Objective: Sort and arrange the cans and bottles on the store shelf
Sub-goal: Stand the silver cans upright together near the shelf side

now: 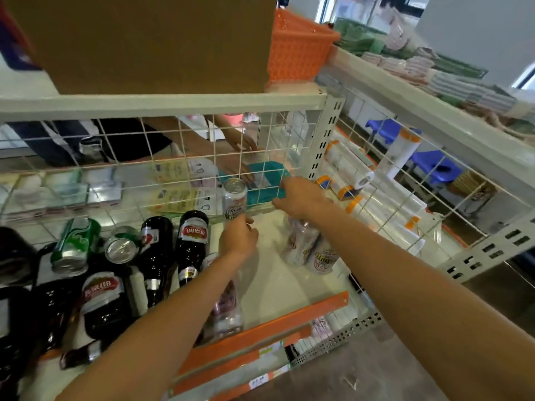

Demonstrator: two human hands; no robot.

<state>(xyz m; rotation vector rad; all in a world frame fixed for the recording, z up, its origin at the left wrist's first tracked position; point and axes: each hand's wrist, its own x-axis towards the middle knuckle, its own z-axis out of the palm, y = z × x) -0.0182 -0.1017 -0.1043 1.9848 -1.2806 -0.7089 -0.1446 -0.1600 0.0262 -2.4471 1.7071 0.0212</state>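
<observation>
Can (234, 198) is gripped low down by the curled fingers of the left hand (238, 237). It is set upright just before the mesh (162, 157), long axis vertical. Right hand (299, 198) is nearer the mesh, above pale cans (321, 260); its grasp cannot be told.

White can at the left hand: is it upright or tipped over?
Upright. The white can is vertical, its silver lid on top, and the left hand grips its lower part.
</observation>
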